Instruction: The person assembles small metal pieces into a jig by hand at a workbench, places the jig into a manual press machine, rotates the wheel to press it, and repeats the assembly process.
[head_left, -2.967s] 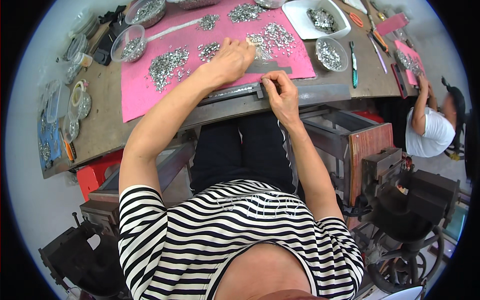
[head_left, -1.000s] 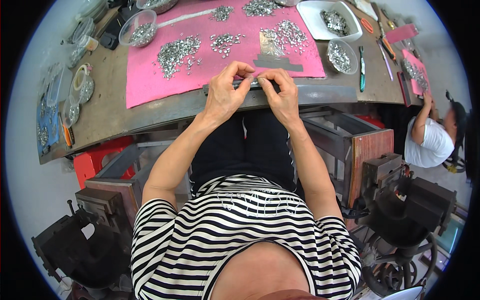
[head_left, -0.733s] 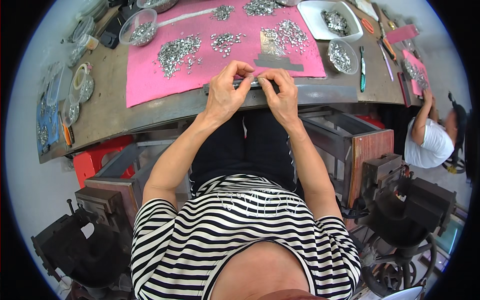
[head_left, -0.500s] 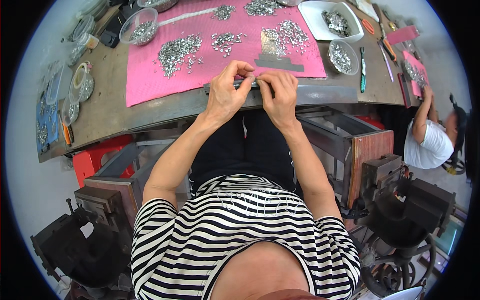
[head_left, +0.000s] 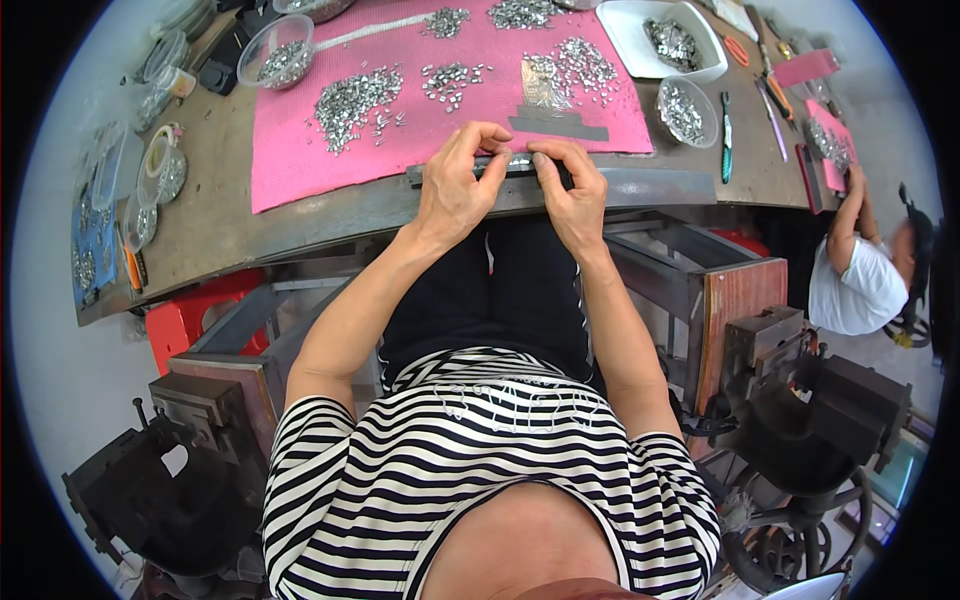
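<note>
At the near edge of the bench lies a narrow dark metal bar (head_left: 520, 167), with small shiny metal pieces along its top between my hands. My left hand (head_left: 452, 188) is closed at the bar's left part, thumb and index fingertip brought together; whatever is between them is too small to make out. My right hand (head_left: 574, 192) is at the bar's right part, thumb and forefinger bent in a pinch against it, the other fingers curled behind. Beyond the hands, a pink mat (head_left: 290, 170) bears several heaps of small silver metal pieces (head_left: 360, 102).
Flat grey strips (head_left: 558, 124) lie on the mat's right part. A clear bowl (head_left: 686, 112) of metal pieces, a white tray (head_left: 625, 40) and a green toothbrush (head_left: 726, 140) are to the right. Another person (head_left: 862, 280) works at far right. A red stool (head_left: 180, 320) stands below left.
My right hand has shifted a little to the right, away from my left fingertips, uncovering shiny pieces on the bar. My left hand has hardly moved.
</note>
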